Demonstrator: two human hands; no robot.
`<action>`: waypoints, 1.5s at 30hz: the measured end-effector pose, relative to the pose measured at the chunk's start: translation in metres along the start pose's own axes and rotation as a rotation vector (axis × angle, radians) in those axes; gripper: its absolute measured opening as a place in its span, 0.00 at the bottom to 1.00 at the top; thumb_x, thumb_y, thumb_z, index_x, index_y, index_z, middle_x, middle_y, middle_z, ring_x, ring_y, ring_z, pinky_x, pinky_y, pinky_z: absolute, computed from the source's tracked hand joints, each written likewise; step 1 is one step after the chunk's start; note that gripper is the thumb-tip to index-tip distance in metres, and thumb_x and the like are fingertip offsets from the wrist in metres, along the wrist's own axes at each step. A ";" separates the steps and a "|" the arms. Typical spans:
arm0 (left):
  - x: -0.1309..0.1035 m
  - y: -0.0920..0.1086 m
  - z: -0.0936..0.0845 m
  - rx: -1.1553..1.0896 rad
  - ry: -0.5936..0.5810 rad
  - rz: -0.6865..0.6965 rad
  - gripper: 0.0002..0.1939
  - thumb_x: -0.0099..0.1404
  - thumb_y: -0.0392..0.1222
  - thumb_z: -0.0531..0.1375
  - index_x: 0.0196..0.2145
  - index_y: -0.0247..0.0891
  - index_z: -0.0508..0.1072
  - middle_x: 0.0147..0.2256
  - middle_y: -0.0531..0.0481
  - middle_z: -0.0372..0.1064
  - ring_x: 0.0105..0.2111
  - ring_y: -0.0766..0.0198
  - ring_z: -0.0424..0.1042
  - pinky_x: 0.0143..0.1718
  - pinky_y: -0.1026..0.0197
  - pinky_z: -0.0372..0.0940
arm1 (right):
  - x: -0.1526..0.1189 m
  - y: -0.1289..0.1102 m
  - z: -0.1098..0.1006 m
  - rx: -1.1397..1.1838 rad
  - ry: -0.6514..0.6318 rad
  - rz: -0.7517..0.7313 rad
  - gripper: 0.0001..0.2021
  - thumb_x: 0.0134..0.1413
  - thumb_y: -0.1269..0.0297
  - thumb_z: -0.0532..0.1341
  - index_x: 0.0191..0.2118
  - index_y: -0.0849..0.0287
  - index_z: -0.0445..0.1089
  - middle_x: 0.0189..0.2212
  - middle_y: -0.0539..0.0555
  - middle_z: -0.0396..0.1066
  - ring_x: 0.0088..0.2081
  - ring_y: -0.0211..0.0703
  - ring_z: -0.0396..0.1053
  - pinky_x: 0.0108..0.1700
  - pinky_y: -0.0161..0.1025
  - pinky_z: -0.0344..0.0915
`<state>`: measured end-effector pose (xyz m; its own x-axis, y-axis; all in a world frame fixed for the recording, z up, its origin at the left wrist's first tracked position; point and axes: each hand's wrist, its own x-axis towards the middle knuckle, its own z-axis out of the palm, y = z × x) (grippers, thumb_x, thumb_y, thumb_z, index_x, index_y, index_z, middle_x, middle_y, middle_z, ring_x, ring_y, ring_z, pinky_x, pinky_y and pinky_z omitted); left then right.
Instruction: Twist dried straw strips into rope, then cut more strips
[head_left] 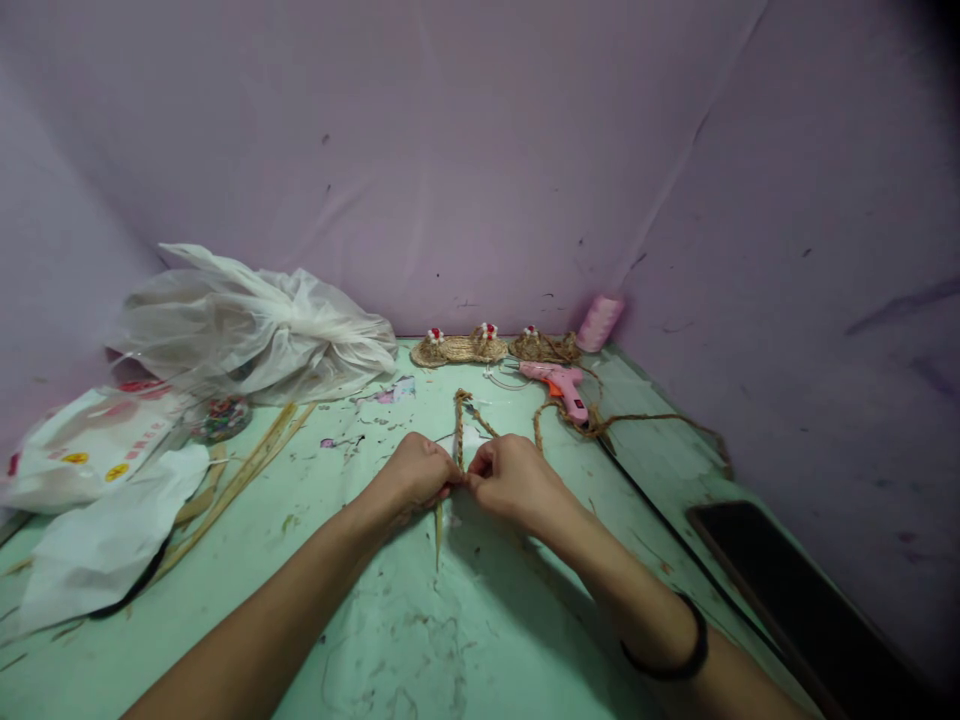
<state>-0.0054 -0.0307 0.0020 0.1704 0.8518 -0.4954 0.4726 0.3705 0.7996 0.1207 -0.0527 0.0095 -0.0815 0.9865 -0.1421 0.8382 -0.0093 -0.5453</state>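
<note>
My left hand [420,470] and my right hand [511,480] meet over the middle of the green table, fingertips nearly touching. Both are closed in a pinch on a brown braided cord [460,430], which runs up and away from the fingertips. A pale pointed fibre strip [439,535] hangs below my left fingers. Another length of cord [484,422] slants down from the braid's top toward my right hand. A white piece [471,438] lies flat behind the hands, partly hidden. A black band circles my right forearm.
Woven pieces with red and white beads [457,348] line the wall. A pink glue gun [559,385] and pink thread spool [600,323] are back right; a black tray-like object [795,600] lies right. Plastic bags [262,330], beads [223,418] and fibre strips [232,485] lie left.
</note>
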 end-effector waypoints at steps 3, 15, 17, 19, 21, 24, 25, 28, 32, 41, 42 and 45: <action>0.000 -0.001 0.001 -0.114 -0.004 -0.074 0.08 0.39 0.33 0.52 0.08 0.34 0.58 0.05 0.55 0.49 0.08 0.74 0.47 0.10 0.69 0.39 | -0.011 -0.015 0.006 -0.137 0.048 -0.031 0.08 0.40 0.67 0.56 0.23 0.62 0.73 0.21 0.61 0.71 0.22 0.42 0.63 0.22 0.36 0.46; 0.003 -0.002 -0.013 -0.244 -0.166 0.028 0.03 0.38 0.34 0.57 0.14 0.31 0.66 0.08 0.57 0.53 0.08 0.77 0.46 0.10 0.70 0.36 | 0.002 0.002 -0.014 0.325 -0.050 0.037 0.05 0.42 0.68 0.57 0.21 0.61 0.69 0.16 0.51 0.66 0.21 0.36 0.60 0.22 0.32 0.51; 0.003 -0.002 -0.014 -0.259 -0.178 0.041 0.03 0.39 0.34 0.57 0.15 0.31 0.66 0.08 0.58 0.53 0.08 0.77 0.46 0.10 0.70 0.36 | 0.007 0.003 -0.012 0.593 -0.166 0.141 0.05 0.42 0.71 0.55 0.21 0.62 0.66 0.16 0.50 0.64 0.20 0.34 0.60 0.23 0.31 0.53; 0.003 -0.003 -0.013 -0.251 -0.171 0.061 0.02 0.40 0.34 0.57 0.16 0.31 0.67 0.08 0.58 0.53 0.08 0.77 0.46 0.10 0.71 0.37 | 0.007 0.000 -0.007 0.802 -0.318 0.234 0.06 0.42 0.73 0.54 0.19 0.62 0.62 0.15 0.49 0.62 0.18 0.32 0.59 0.22 0.30 0.55; 0.003 -0.003 -0.013 -0.219 -0.155 0.072 0.02 0.40 0.34 0.57 0.15 0.31 0.67 0.09 0.57 0.54 0.09 0.77 0.47 0.11 0.71 0.38 | 0.007 -0.002 -0.002 0.888 -0.374 0.279 0.07 0.40 0.74 0.54 0.17 0.62 0.60 0.12 0.46 0.57 0.14 0.29 0.54 0.18 0.29 0.51; 0.000 -0.001 -0.013 -0.143 -0.143 0.076 0.02 0.40 0.33 0.56 0.15 0.32 0.66 0.09 0.57 0.55 0.09 0.76 0.49 0.11 0.70 0.40 | 0.008 0.002 0.004 0.822 -0.297 0.254 0.06 0.37 0.74 0.56 0.16 0.63 0.60 0.10 0.43 0.52 0.12 0.26 0.45 0.14 0.28 0.40; -0.001 0.001 -0.013 -0.111 -0.152 0.079 0.02 0.41 0.33 0.56 0.15 0.32 0.66 0.09 0.56 0.55 0.09 0.76 0.50 0.11 0.70 0.41 | 0.010 0.004 0.005 0.789 -0.272 0.233 0.05 0.36 0.74 0.57 0.17 0.63 0.61 0.10 0.43 0.53 0.11 0.25 0.44 0.14 0.29 0.39; -0.003 0.003 -0.019 0.000 -0.183 0.108 0.03 0.41 0.33 0.55 0.14 0.31 0.67 0.10 0.55 0.56 0.10 0.75 0.51 0.13 0.69 0.44 | 0.014 0.012 0.008 0.765 -0.244 0.170 0.03 0.34 0.72 0.58 0.18 0.64 0.63 0.11 0.44 0.56 0.12 0.25 0.45 0.15 0.29 0.39; -0.004 0.004 -0.035 0.177 -0.236 0.152 0.05 0.42 0.36 0.57 0.17 0.30 0.70 0.13 0.52 0.61 0.12 0.74 0.51 0.14 0.68 0.46 | 0.015 0.015 0.011 0.827 -0.275 0.158 0.05 0.35 0.69 0.58 0.17 0.64 0.63 0.09 0.43 0.54 0.11 0.25 0.43 0.15 0.30 0.37; -0.021 0.008 -0.147 0.735 0.557 0.071 0.09 0.44 0.40 0.57 0.24 0.35 0.74 0.21 0.50 0.67 0.22 0.65 0.63 0.23 0.66 0.55 | 0.014 0.019 0.016 0.757 -0.314 0.129 0.07 0.35 0.64 0.59 0.17 0.62 0.62 0.06 0.41 0.46 0.11 0.26 0.40 0.15 0.31 0.34; -0.024 0.004 -0.162 0.759 0.632 0.031 0.09 0.44 0.40 0.57 0.24 0.35 0.74 0.21 0.50 0.67 0.23 0.65 0.64 0.23 0.65 0.55 | 0.015 0.019 0.017 0.745 -0.320 0.138 0.08 0.35 0.63 0.59 0.17 0.62 0.62 0.06 0.41 0.46 0.11 0.26 0.40 0.15 0.32 0.33; -0.027 -0.011 -0.194 0.714 0.656 -0.055 0.09 0.43 0.39 0.57 0.24 0.34 0.73 0.20 0.49 0.67 0.22 0.64 0.65 0.23 0.66 0.56 | 0.015 0.017 0.017 0.751 -0.339 0.155 0.09 0.34 0.62 0.60 0.17 0.62 0.61 0.07 0.42 0.47 0.11 0.25 0.39 0.16 0.32 0.32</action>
<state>-0.1825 0.0140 0.0722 -0.2818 0.9573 -0.0649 0.9159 0.2885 0.2790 0.1248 -0.0412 -0.0162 -0.2533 0.8637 -0.4357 0.2811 -0.3652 -0.8875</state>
